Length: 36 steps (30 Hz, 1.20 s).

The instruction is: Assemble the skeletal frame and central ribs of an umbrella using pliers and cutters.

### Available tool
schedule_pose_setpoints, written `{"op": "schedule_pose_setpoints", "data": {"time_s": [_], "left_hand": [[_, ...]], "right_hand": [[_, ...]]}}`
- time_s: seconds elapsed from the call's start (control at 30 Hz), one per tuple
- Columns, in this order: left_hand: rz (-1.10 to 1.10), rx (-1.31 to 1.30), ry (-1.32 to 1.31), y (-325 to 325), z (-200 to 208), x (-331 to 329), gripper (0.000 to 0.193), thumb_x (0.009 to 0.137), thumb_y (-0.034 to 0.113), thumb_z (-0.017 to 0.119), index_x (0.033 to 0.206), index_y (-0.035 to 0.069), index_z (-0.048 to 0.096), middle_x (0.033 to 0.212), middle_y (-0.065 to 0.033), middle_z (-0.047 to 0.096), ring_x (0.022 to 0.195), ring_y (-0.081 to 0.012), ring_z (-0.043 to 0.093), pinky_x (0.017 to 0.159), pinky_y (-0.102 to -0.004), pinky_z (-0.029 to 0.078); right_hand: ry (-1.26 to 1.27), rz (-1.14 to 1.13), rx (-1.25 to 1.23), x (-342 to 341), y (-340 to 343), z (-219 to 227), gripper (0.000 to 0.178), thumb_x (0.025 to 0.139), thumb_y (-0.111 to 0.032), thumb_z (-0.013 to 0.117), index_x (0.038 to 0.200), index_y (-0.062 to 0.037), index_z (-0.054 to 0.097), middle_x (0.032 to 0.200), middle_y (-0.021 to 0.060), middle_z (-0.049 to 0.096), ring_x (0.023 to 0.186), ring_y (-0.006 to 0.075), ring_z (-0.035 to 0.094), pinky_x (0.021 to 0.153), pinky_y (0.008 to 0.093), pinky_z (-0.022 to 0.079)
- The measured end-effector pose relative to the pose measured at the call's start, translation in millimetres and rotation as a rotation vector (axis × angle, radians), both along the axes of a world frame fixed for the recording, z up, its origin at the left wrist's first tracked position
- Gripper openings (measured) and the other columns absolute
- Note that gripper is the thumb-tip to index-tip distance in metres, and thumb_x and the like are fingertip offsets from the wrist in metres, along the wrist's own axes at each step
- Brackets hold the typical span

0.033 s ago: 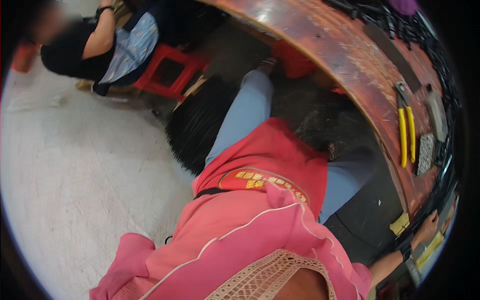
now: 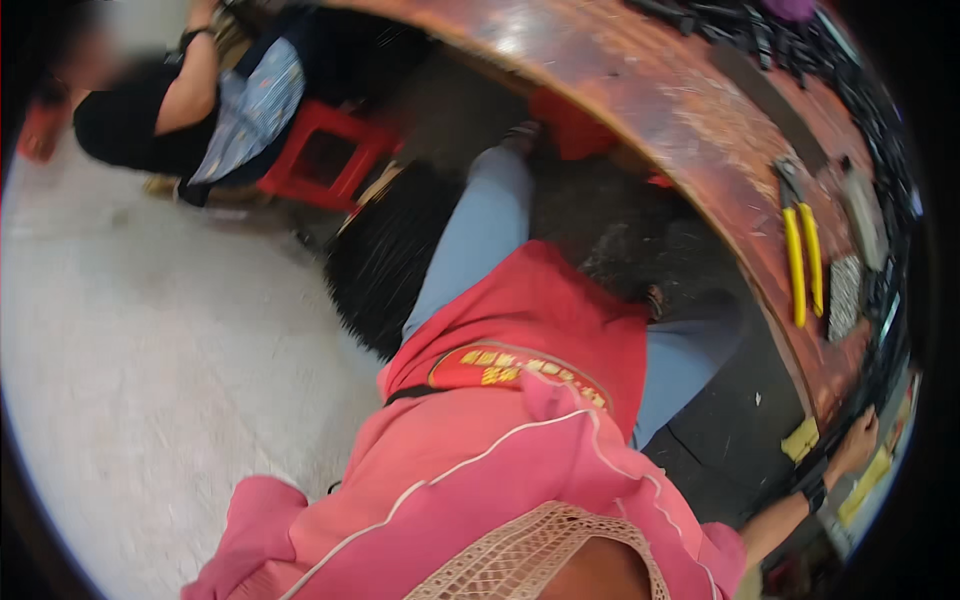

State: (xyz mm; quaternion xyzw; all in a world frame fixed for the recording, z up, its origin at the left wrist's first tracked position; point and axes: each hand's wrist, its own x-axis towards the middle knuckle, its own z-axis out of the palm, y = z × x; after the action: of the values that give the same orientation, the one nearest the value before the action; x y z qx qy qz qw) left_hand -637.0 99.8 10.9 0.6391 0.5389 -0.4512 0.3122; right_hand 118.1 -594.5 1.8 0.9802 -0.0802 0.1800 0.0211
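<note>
At the lower right my right hand (image 2: 856, 443), with a dark band on its wrist, reaches to the near right end of the wooden table (image 2: 690, 120). Its fingers are curled together beside long black strips (image 2: 872, 385); what they grip, if anything, is too small to make out. Up the table from this hand lie yellow-handled pliers (image 2: 802, 250), a rough grey block (image 2: 844, 298) and a smooth grey tool (image 2: 863, 215). My left hand is out of view; only the pink left sleeve (image 2: 255, 515) shows.
A heap of black pieces (image 2: 770, 35) runs along the table's far edge, near a flat dark metal bar (image 2: 765, 100). Black bristly strands (image 2: 385, 250) stand by my left leg. Another person (image 2: 140, 125) sits by a red stool (image 2: 325, 155). Yellow foam (image 2: 800, 438) hangs near the table's corner.
The whole view has shifted slightly, moving the table and tools a little left and up. My right hand stays by the black strips, its fingers still curled.
</note>
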Motion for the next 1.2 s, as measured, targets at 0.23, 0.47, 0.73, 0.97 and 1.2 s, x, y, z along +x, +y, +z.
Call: {"op": "schedule_pose_setpoints", "data": {"time_s": [0.23,0.47,0.73,0.97,1.2], "left_hand": [[-0.659,0.000,-0.191,126.9,-60.5,219.5,0.041,0.079,0.003,0.050,0.118,-0.008,0.059,0.102,-0.0122,0.062,0.098,-0.0246,0.059,0.083,-0.0325,0.046],[-1.213,0.101,-0.421,172.1,-74.9,448.2,0.041,0.080,0.004,0.049,0.119,-0.008,0.057,0.105,-0.0125,0.060,0.101,-0.0240,0.057,0.086,-0.0318,0.044],[-1.458,0.354,-0.571,232.5,-45.1,547.5,0.041,0.082,0.004,0.048,0.120,-0.008,0.056,0.109,-0.0129,0.058,0.105,-0.0234,0.054,0.088,-0.0310,0.042],[-1.543,0.565,-0.576,310.5,-21.9,528.5,0.041,0.083,0.005,0.047,0.121,-0.008,0.055,0.113,-0.0133,0.056,0.109,-0.0228,0.051,0.091,-0.0303,0.040],[-1.616,0.771,-0.610,366.6,-11.7,517.6,0.041,0.084,0.006,0.046,0.122,-0.008,0.054,0.117,-0.0136,0.053,0.112,-0.0223,0.048,0.093,-0.0296,0.038]], "right_hand": [[-0.154,0.089,0.152,-20.8,59.4,-2.9,0.040,0.092,-0.044,0.056,0.096,-0.0054,0.069,0.091,0.0201,0.067,0.087,0.0401,0.063,0.073,0.0426,0.049],[-0.141,0.113,0.363,-44.3,75.9,29.0,0.037,0.079,-0.035,0.069,0.093,-0.0007,0.071,0.083,0.0214,0.068,0.083,0.0364,0.067,0.074,0.0408,0.051],[0.089,-0.041,0.247,-45.7,84.7,43.2,0.034,0.076,-0.026,0.073,0.102,-0.0046,0.072,0.100,0.0247,0.067,0.098,0.0399,0.064,0.087,0.0454,0.050],[-0.030,-0.017,0.217,-46.9,80.4,44.5,0.027,0.081,-0.022,0.066,0.097,-0.0003,0.070,0.095,0.0274,0.066,0.094,0.0437,0.063,0.084,0.0479,0.050],[-0.177,0.040,0.229,-52.6,79.2,55.8,0.022,0.084,-0.020,0.061,0.088,0.0012,0.066,0.096,0.0287,0.065,0.094,0.0448,0.061,0.082,0.0505,0.048]]}}
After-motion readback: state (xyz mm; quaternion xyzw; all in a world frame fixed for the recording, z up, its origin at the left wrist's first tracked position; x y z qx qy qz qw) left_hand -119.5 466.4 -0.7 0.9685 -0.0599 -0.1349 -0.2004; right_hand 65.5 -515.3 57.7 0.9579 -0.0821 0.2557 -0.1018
